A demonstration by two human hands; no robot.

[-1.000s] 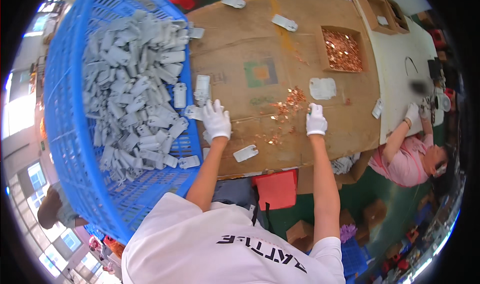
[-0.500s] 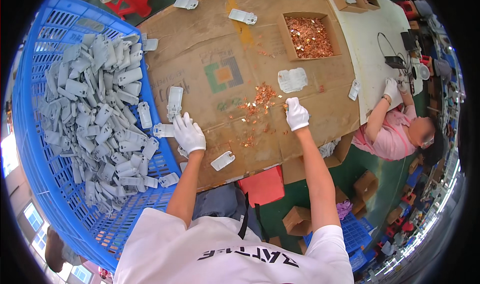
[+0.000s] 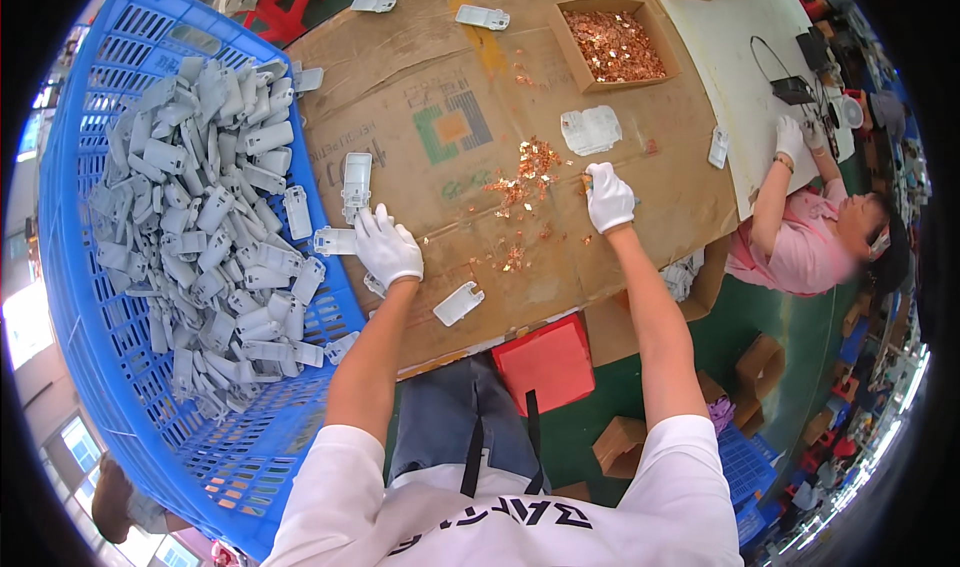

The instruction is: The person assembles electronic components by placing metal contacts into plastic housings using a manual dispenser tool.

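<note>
Gloved left hand [image 3: 387,247] lies spread, fingers loose, on the cardboard-covered table [image 3: 400,87], fingertips touching a grey plastic clip [image 3: 333,240] just beside the blue crate [image 3: 90,267] heaped with the same clips. Right hand [image 3: 608,196] is clenched, pinching at the edge of the scattered copper pieces [image 3: 525,172]; whether it holds any I cannot tell. Judging by this, the step is gathering one clip and one copper piece, and the next move calls for bringing both together in front. Compared with half a second ago, the left hand has slid closer to the clip, while the right sits at the same pile
</note>
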